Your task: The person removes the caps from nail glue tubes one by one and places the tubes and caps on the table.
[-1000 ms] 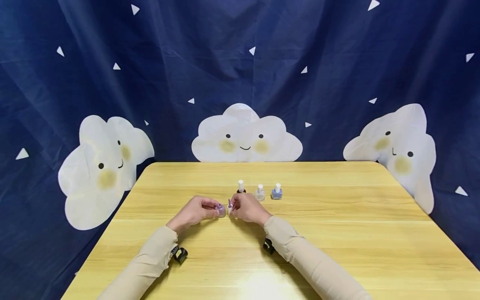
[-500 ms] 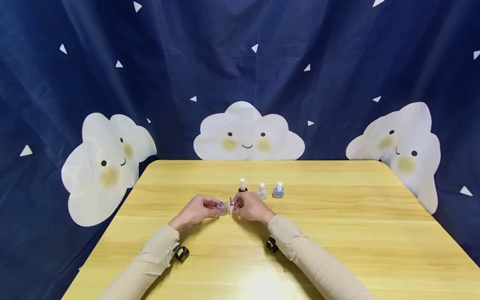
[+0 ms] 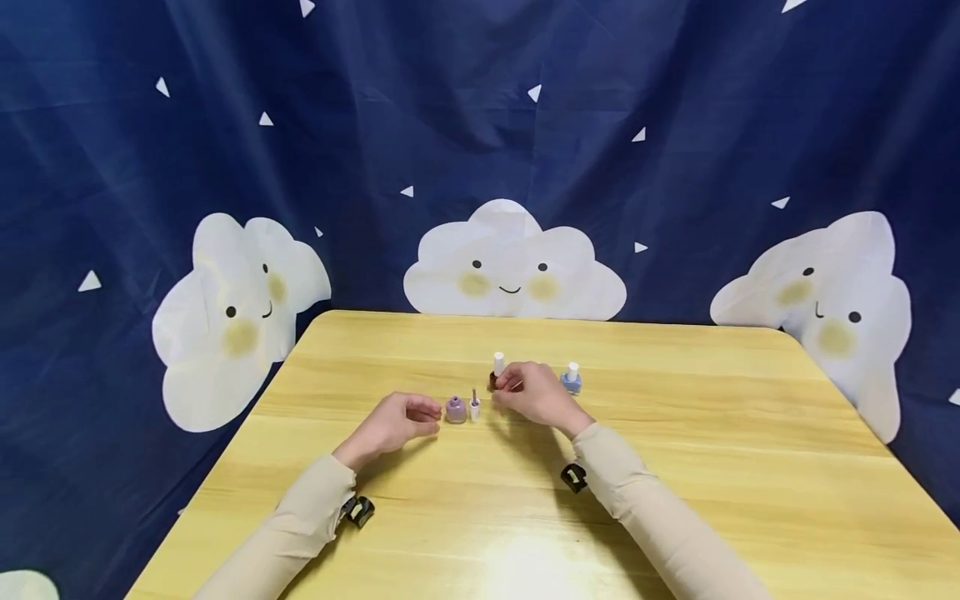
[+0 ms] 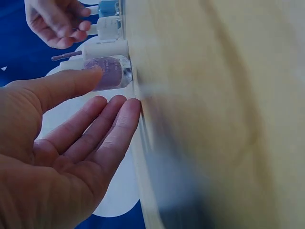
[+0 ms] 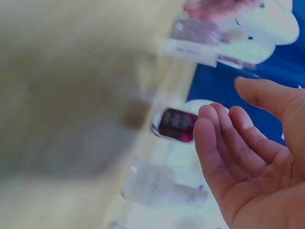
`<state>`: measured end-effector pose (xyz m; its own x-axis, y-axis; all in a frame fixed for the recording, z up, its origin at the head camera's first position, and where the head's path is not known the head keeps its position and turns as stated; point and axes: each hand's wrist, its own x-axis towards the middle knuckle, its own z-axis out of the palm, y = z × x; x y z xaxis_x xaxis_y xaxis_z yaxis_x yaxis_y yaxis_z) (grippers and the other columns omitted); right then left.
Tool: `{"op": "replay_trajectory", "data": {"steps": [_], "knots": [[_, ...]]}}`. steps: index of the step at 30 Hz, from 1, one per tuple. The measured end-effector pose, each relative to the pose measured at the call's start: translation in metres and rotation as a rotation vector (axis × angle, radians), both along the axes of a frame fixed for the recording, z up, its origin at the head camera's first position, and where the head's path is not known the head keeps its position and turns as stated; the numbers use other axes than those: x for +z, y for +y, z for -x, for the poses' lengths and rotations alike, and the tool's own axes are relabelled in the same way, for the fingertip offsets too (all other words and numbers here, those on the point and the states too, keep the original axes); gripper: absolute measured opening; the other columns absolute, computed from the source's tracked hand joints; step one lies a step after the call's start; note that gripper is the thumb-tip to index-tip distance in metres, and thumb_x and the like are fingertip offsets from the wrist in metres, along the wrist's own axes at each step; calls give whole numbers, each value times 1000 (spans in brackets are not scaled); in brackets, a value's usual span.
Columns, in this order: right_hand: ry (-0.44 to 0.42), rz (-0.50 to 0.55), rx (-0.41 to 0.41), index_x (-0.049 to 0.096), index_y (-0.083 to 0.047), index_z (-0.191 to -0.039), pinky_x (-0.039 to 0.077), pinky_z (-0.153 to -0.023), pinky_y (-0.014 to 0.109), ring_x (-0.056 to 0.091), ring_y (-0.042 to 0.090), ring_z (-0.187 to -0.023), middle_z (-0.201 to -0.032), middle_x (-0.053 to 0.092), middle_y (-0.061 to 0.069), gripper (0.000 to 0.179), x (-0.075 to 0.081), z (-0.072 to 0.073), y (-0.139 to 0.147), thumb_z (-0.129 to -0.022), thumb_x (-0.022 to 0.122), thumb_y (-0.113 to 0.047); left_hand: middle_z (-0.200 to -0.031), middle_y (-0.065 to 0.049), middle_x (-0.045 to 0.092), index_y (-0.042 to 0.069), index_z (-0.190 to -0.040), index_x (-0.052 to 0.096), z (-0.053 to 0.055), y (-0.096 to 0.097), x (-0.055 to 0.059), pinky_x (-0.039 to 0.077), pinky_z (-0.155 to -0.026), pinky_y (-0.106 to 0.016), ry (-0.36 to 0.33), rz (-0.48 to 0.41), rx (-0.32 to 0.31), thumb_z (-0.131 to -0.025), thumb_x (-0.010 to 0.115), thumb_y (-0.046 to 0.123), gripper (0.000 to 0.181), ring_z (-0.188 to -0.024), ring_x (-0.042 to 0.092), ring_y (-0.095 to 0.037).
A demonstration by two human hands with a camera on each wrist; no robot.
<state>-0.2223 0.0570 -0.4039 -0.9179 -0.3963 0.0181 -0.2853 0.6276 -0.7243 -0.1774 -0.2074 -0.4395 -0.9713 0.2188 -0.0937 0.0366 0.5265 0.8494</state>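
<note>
An uncapped purple nail polish bottle (image 3: 456, 411) stands on the table, and beside it the white cap (image 3: 475, 412) rests upright with its brush pointing up. Just left of the bottle is my left hand (image 3: 393, 422), fingers relaxed and apart from the thumb; in the left wrist view the thumb overlaps the purple bottle (image 4: 110, 75). My right hand (image 3: 538, 395) hovers in front of the row behind, holding nothing. Its fingertips overlap the dark red nail polish bottle (image 5: 175, 125) in the right wrist view. Next to that one is a clear nail polish bottle (image 5: 151, 183), hidden behind the hand in the head view.
A blue nail polish bottle (image 3: 572, 382) with a white cap stands at the right end of the back row. The wooden table (image 3: 675, 400) reaches back to a dark blue curtain (image 3: 450, 100) printed with clouds. A black band sits at each wrist.
My right hand has let go of the cap with its brush and moved right and back toward the row. The left hand has released the purple bottle and drawn slightly left. The head view has shifted.
</note>
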Motion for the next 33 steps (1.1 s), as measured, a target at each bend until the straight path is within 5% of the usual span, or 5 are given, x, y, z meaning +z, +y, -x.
{"op": "replay_trajectory", "data": {"steps": [9, 14, 21, 33], "knots": [[105, 94, -141, 68, -10, -104, 55, -79, 35, 69, 18, -87, -93, 70, 2, 20, 17, 14, 6, -91, 78, -22, -104, -8, 75, -2, -113, 72, -14, -7, 1, 57, -92, -37, -3, 3, -9, -90, 76, 7, 25, -95, 70, -18], [119, 106, -171, 67, -9, -115, 55, -82, 37, 69, 22, -93, -106, 70, 7, 32, 16, 23, 1, -89, 80, -22, -102, -5, 75, 0, -111, 73, -17, -8, 1, 57, -91, -38, 6, 12, -29, -91, 76, 10, 23, -94, 69, -17], [108, 69, -158, 67, -6, -123, 58, -82, 38, 71, 24, -99, -121, 71, 12, 38, 12, 28, -5, -90, 80, -20, -101, -4, 75, -1, -111, 73, -20, -8, 2, 56, -89, -34, 7, 20, -41, -91, 76, 11, 23, -92, 68, -15], [99, 83, -129, 74, -8, -107, 59, -82, 37, 73, 25, -93, -102, 77, 8, 16, 3, 32, -7, -91, 77, -13, -105, -6, 75, 0, -112, 73, -27, -13, 0, 57, -91, -38, -3, -1, -10, -92, 77, 15, 25, -96, 70, -19]]}}
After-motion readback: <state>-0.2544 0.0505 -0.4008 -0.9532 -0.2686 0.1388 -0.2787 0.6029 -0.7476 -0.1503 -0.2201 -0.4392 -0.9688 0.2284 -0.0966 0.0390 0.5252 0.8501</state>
